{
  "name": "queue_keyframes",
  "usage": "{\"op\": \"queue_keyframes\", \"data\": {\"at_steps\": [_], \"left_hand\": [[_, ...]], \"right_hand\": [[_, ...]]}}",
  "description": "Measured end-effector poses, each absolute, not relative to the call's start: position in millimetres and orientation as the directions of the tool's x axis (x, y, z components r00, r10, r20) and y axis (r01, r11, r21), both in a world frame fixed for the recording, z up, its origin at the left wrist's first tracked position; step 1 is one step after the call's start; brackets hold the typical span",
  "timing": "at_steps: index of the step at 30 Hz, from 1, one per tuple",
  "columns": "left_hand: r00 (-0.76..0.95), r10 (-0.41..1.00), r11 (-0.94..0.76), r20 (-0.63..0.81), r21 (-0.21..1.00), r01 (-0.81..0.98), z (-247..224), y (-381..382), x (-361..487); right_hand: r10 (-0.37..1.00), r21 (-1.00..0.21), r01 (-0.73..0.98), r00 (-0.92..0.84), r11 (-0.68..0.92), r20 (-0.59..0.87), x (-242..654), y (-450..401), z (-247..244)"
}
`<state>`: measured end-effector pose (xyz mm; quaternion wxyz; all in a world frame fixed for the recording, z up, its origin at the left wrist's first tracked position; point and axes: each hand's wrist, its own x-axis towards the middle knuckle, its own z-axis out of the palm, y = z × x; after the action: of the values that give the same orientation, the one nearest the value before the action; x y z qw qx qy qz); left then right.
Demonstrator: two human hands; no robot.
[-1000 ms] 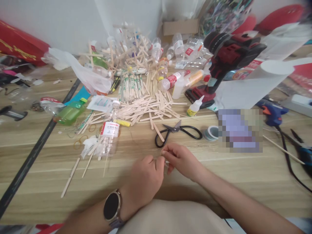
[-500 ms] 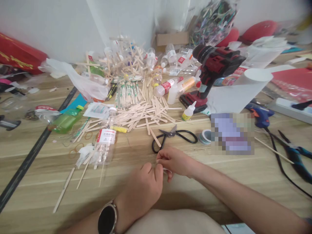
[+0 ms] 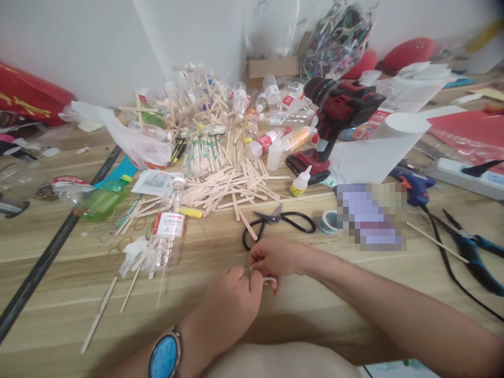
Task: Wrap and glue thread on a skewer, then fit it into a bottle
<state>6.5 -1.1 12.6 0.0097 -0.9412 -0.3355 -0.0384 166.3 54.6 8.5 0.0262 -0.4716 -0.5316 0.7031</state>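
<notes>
My left hand, with a watch on its wrist, is closed, thumb and fingers pressed together. Against it my right hand makes a pinch with curled fingers. A thin white strip pokes out between the two hands; the rest of it is hidden by my fingers. Just beyond them lie black-handled scissors, blades apart, with a wooden stick across one handle. To the right of the scissors is a small spool. A glue bottle with a white nozzle stands behind them.
Loose wooden sticks cover the table's middle. A clear water bottle lies at left, near a green bottle. A red drill stands behind. At right are a blue glue gun, pliers and a power strip.
The camera view has shifted slightly. Both hands stay together; more of the white strip shows between them, and the watch face has lit up.
</notes>
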Motion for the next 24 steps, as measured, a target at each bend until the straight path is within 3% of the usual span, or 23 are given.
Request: {"op": "queue_keyframes", "data": {"at_steps": [2, 5, 8, 11, 13, 15, 21, 24], "left_hand": [[0.725, 0.688, -0.705, -0.005, 0.232, 0.67, 15, 3, 7], [0.6, 0.764, -0.362, -0.239, 0.61, 0.705, 22, 9, 5], [0.495, 0.751, 0.046, -0.437, 0.782, 0.621, 25, 14, 2], [0.418, 0.75, 0.321, -0.512, 0.835, 0.448, 20, 19, -2], [0.38, 0.748, 0.441, -0.545, 0.835, 0.329, 15, 21, -3], [0.356, 0.735, 0.521, -0.577, 0.817, 0.248, 13, 22, -3], [0.381, 0.738, 0.537, -0.557, 0.827, 0.167, 16, 20, -1], [0.355, 0.746, 0.53, -0.563, 0.825, 0.194, 16, 20, -2]], "right_hand": [[0.513, -0.769, 0.475, -0.573, -0.427, -0.639, 166, 56, 7], [0.517, -0.78, 0.462, -0.584, -0.422, -0.626, 166, 57, 5], [0.655, -0.828, 0.405, -0.511, -0.388, -0.557, 171, 55, 8], [0.856, -0.888, 0.38, -0.336, -0.257, -0.392, 183, 44, 16], [0.97, -0.897, 0.442, -0.224, 0.013, -0.097, 189, 31, 19], [0.956, -0.833, 0.494, -0.261, 0.249, 0.131, 191, 15, 20], [0.932, -0.803, 0.513, -0.334, 0.304, 0.14, 177, -7, 8], [0.908, -0.808, 0.45, -0.349, 0.379, 0.232, 178, -8, 6]]}}
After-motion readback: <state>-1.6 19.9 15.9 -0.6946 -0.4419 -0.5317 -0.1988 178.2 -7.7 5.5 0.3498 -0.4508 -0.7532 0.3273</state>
